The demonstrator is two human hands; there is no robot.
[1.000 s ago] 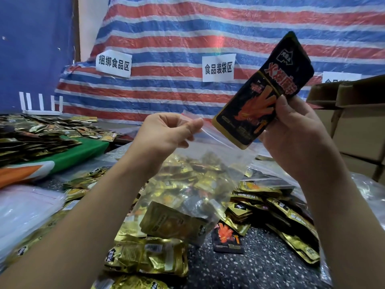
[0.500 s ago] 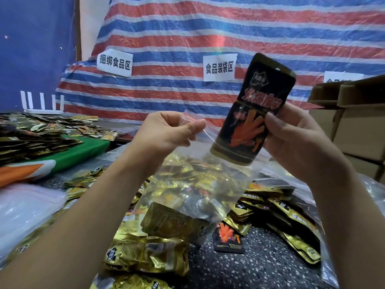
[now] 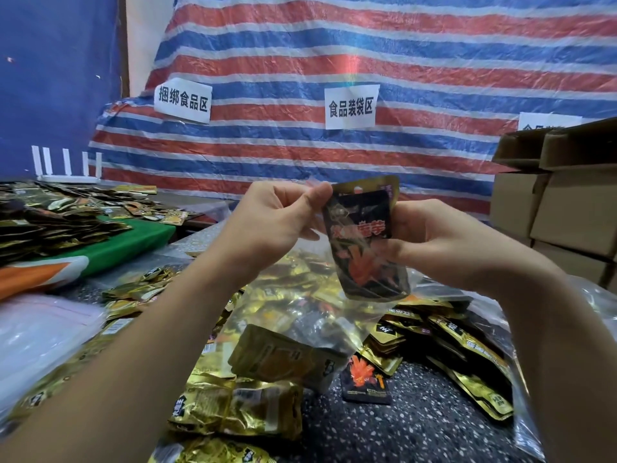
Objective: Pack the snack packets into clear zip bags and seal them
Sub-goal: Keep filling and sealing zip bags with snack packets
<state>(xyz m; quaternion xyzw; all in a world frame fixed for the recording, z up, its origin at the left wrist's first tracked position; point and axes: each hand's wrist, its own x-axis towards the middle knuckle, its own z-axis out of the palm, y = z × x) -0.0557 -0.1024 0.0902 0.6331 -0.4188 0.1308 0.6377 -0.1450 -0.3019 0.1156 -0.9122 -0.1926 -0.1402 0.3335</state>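
Gripping zip bag [image 3: 300,315] and black packet [image 3: 362,242], both hands [image 3: 273,222] [image 3: 434,238] hover over speckled table [image 3: 417,429], striped tarp [image 3: 400,45] behind.

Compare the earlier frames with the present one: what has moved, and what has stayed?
The right hand has lowered the black snack packet from above into the mouth of the clear zip bag. The left hand still pinches the bag's rim; the loose packets lie unchanged.

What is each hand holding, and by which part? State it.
Left hand: clear zip bag by its top rim. Right hand: black snack packet, right edge.
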